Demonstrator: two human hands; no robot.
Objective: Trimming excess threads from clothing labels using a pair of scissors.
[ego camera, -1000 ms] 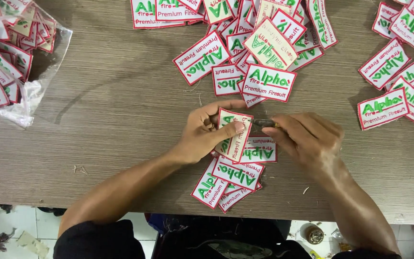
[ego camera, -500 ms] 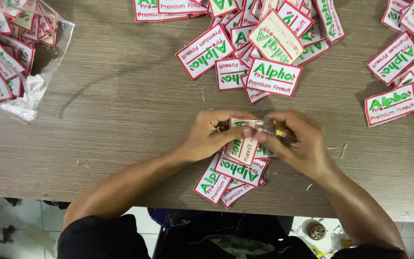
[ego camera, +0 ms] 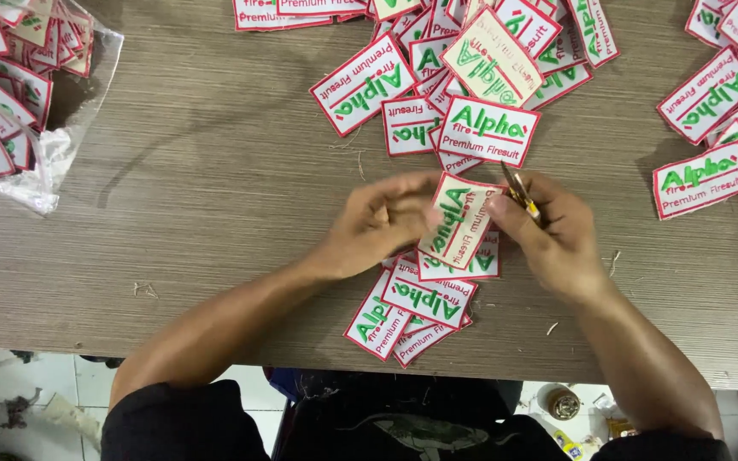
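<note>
— What's being held?

— A rectangular white patch (ego camera: 459,224) with a red stitched border and green and red lettering. The left hand (ego camera: 382,224) pinches its left edge; it sits tilted between both hands, just above a small stack of finished patches (ego camera: 424,299) near the table (ego camera: 198,196) edge.

— And the right hand (ego camera: 557,243)?

— Closed around small yellow-handled snips (ego camera: 521,195) (blades up, touching the patch's upper right corner).

— Other labels?

— All the same kind: a loose heap of patches (ego camera: 463,77) at top centre, a scattered group (ego camera: 723,128) at the right, and more in a clear plastic bag (ego camera: 23,94) at the top left.
</note>
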